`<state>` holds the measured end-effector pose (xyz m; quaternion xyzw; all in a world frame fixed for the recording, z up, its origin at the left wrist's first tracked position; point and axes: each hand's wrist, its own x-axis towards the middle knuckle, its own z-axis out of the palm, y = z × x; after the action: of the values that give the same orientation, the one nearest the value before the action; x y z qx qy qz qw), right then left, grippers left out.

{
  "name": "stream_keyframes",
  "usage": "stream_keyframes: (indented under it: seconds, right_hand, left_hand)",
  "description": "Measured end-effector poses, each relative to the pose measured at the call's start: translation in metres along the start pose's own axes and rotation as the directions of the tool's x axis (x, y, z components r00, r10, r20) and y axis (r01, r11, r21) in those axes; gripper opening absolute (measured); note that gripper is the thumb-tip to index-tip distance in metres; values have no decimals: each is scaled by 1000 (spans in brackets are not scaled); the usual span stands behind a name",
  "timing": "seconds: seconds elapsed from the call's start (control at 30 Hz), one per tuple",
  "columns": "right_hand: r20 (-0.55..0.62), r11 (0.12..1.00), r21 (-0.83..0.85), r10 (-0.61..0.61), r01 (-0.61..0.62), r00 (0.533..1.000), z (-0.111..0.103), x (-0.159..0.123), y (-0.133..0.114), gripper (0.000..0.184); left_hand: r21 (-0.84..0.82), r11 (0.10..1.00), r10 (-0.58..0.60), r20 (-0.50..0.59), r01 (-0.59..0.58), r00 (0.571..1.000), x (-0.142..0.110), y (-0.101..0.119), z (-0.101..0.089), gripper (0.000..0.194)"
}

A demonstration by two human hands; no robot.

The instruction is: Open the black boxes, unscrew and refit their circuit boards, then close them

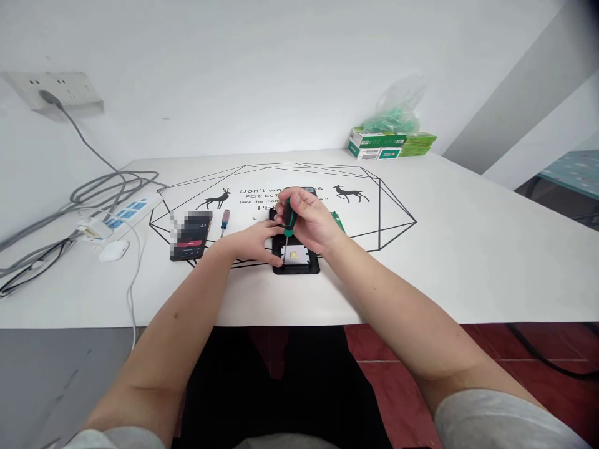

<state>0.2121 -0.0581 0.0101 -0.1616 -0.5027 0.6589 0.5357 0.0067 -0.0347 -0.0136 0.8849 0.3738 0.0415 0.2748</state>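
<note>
In the head view, the right hand is closed around the green and black handle of a screwdriver, held upright with a slight tilt. Its shaft runs down to the left part of a silvery plate in a black case, near the left hand's thumb. The case lies on the near middle of the white table, and the plate bears a small gold square.

The left hand has its thumb and fingers parted, with the thumb touching the case's near left corner; whether it grips the case, I cannot tell.

A green board shows just right of the right hand, partly hidden by it. To the left lie a small screwdriver and, farther left, a dark phone. At the table's left side are a power strip, a white pod and tangled cables. At the far right, boxes stand by the wall with a clear bag on top.
</note>
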Motion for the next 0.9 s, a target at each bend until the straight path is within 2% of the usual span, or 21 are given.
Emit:
stream_keyframes:
  seconds: [0.2, 0.37, 0.53, 0.77, 0.9]
  right_hand:
    - [7, 999, 24, 29, -29, 1000, 2, 2, -3, 43]
    - [27, 1000, 23, 12, -13, 1000, 3, 1, -2, 51]
    - [50, 1000, -27, 12, -11, 999, -1, -1, -1, 47]
    - [92, 999, 16, 50, -51, 995, 2, -1, -2, 48]
    - [87, 1000, -6, 7, -6, 996, 1, -1, 0, 51]
  left_hand:
    - [-4, 1000, -15, 12, 15, 1000, 0, 0, 1, 96]
    - [-1, 1000, -16, 9, 16, 1000, 0, 4, 0, 97]
    - [13, 1000, -19, 4, 18, 1000, 0, 4, -1, 98]
    - [12, 999, -52, 14, 52, 999, -1, 4, -1, 97]
    - [18, 999, -26, 4, 26, 1000, 1, 2, 1, 97]
